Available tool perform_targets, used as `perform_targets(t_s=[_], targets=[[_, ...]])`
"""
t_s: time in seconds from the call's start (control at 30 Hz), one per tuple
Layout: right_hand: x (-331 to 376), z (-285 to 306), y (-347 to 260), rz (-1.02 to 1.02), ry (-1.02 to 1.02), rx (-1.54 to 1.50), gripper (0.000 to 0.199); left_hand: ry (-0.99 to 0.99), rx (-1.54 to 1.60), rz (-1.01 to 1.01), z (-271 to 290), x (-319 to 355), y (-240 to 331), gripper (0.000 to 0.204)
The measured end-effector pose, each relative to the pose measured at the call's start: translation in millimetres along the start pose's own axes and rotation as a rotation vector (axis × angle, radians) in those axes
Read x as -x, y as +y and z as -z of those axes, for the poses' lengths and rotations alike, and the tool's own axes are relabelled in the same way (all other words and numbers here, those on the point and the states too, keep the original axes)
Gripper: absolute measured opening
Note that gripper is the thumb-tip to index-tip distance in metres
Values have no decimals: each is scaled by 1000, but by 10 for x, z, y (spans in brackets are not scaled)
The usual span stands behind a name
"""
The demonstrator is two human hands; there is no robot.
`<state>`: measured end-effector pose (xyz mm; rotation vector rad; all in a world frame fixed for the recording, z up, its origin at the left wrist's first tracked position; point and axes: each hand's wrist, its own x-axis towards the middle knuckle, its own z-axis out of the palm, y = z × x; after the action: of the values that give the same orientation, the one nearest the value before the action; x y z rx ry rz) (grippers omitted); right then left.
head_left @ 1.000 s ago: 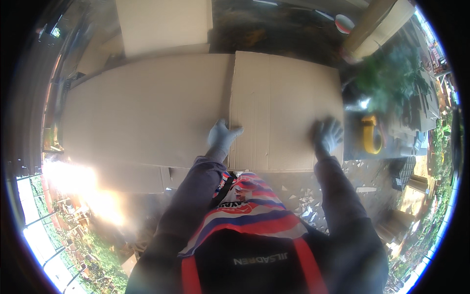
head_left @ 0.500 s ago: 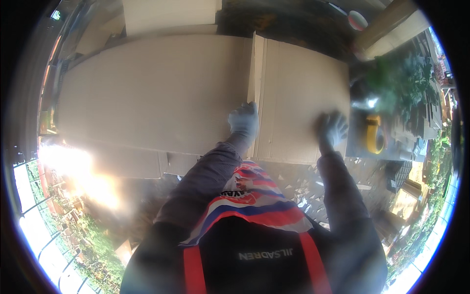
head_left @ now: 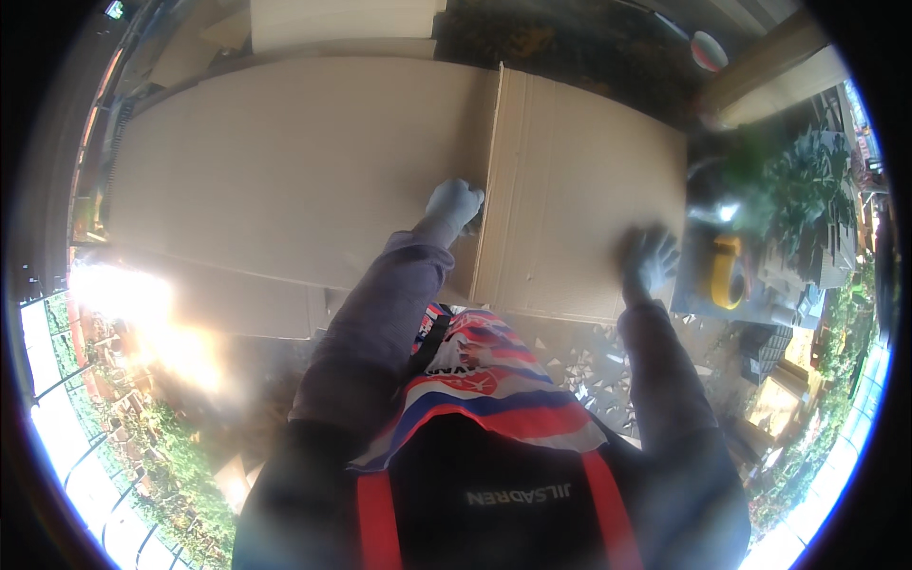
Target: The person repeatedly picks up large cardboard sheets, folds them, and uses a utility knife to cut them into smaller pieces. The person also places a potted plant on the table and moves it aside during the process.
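Where cardboard panel (head_left: 584,180) overlaps larger sheet (head_left: 285,171) along near edge of desk (head_left: 693,282), left hand (head_left: 456,203) is curled beside panel's left edge; whether anything is grasped cannot be told. Right hand (head_left: 654,259) is spread flat near panel's right edge, presumably so panel is steadied.

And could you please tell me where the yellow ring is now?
In the head view, the yellow ring is on the right, just right of the cardboard and the right hand.
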<state>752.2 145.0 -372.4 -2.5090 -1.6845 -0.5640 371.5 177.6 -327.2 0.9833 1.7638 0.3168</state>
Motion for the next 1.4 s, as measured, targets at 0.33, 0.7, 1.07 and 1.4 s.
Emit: perform_targets(t_s=[0.33,0.7,1.07,1.4], targets=[[-1,6,11,2,-60,-51,63,67,-407,-51,-38,-45,182,26],[-11,-29,33,144,247,-29,53,-53,-504,-14,24,-155,231,25],[-19,155,-19,141,219,-75,52,65,-512,-33,-113,41,-107,20],[-20,368,-118,91,109,-164,46,47,-92,-252,-457,815,-740,22]])
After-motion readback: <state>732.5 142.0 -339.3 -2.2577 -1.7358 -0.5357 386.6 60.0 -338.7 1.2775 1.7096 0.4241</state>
